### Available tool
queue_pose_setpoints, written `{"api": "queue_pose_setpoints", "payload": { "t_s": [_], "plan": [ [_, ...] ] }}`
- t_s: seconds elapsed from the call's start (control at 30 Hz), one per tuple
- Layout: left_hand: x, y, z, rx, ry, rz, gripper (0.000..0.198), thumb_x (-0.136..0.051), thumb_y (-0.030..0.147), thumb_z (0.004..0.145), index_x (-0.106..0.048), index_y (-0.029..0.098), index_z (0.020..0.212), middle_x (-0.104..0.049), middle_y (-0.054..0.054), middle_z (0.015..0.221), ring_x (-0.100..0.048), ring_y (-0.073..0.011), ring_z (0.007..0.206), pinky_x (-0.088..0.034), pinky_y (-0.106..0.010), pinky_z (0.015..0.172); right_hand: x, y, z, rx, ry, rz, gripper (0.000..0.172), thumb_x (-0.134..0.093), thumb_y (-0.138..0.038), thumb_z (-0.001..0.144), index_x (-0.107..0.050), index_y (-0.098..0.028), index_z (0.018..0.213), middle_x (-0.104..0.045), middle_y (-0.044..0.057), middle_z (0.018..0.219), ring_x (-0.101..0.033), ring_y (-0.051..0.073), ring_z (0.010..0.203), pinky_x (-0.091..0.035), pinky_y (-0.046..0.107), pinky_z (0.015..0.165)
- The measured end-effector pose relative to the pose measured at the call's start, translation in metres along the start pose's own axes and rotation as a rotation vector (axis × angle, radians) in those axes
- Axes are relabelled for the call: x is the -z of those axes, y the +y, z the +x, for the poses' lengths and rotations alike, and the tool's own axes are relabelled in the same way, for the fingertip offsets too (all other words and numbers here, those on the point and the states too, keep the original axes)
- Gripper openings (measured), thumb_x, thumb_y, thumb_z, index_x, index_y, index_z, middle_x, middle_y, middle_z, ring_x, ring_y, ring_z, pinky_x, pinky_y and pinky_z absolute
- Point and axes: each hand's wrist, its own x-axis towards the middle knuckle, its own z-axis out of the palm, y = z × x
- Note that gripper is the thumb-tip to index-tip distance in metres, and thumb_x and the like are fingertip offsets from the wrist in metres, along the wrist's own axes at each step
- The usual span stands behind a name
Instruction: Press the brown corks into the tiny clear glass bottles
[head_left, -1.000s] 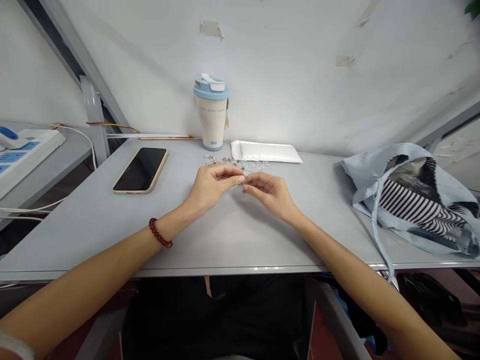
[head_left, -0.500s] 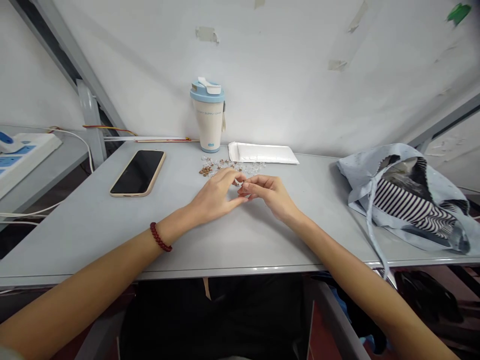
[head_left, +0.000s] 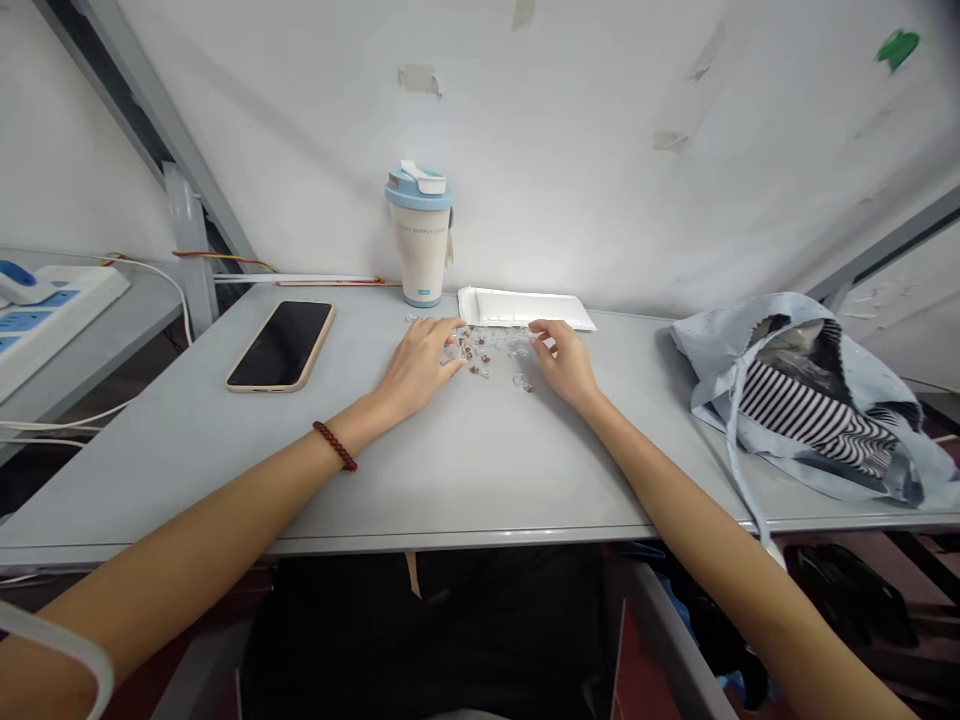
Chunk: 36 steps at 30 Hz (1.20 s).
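Small clear pieces with brown bits (head_left: pixel 484 356) lie scattered on the grey table, between my two hands. My left hand (head_left: pixel 415 368), a dark red beaded bracelet (head_left: pixel 335 446) at its wrist, rests at the left side of the pieces. Its thumb is spread from the curved fingers, and it covers part of the pile. My right hand (head_left: pixel 568 366) is at the right side, fingers bent and thumb apart, close to a few clear pieces. Nothing shows held in either hand. One clear and brown piece (head_left: pixel 523 382) lies a little nearer to me, by the right fingertips.
Behind the pieces lies a white padded packet (head_left: pixel 529 309), with a lidded cup (head_left: pixel 420 240) upright to its left. A phone (head_left: pixel 281 345) lies on the left. On the right sits a light blue drawstring bag (head_left: pixel 705 365). A power strip (head_left: pixel 60 310) is at far left.
My hands were together, fingertips meeting over a small piece. They have moved apart, left and right, and the pieces between them now show.
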Motion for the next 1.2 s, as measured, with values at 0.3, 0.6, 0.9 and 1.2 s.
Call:
{"api": "queue_pose_setpoints", "payload": {
  "t_s": [0.3,0.6,0.9,1.2],
  "plan": [
    [0.033,-0.054,0.013,0.223,0.000,0.058,0.011,-0.065,0.022,0.074,-0.073,0.021,0.081,-0.073,-0.008,0.082,-0.064,-0.0255,0.077,-0.050,-0.042,0.081,-0.006,0.023,0.004,0.253,-0.215,-0.170,0.037,-0.040,-0.024,0.096,-0.071,-0.022,0.117,-0.059,0.013,0.137,-0.051,0.031,0.124,-0.042,0.054,0.104],
    [0.032,-0.065,0.011,0.193,-0.060,-0.048,0.003,-0.074,0.024,0.061,-0.072,0.025,0.060,-0.067,-0.003,0.058,-0.056,-0.0198,0.053,-0.044,-0.031,0.054,-0.004,0.012,0.001,0.261,-0.283,-0.101,0.025,-0.054,-0.028,0.091,-0.077,-0.021,0.097,-0.070,0.012,0.102,-0.060,0.028,0.098,-0.049,0.046,0.089],
    [0.028,-0.034,0.007,0.302,0.021,-0.317,0.013,-0.072,0.028,0.068,-0.064,0.020,0.062,-0.068,-0.004,0.063,-0.062,-0.0181,0.059,-0.049,-0.029,0.056,0.001,-0.019,-0.007,0.095,-0.187,0.036,0.018,-0.051,-0.027,0.090,-0.066,-0.017,0.092,-0.069,0.011,0.095,-0.060,0.021,0.079,-0.049,0.038,0.075],
    [0.014,0.033,-0.011,0.188,-0.089,-0.680,0.018,-0.078,0.033,0.069,-0.068,0.018,0.071,-0.068,-0.002,0.073,-0.061,-0.0132,0.061,-0.053,-0.025,0.053,0.001,-0.061,-0.029,-0.179,-0.434,0.684,0.025,-0.076,-0.037,0.074,-0.065,-0.019,0.088,-0.071,0.002,0.083,-0.069,0.018,0.081,-0.052,0.037,0.083]
  ]
}}
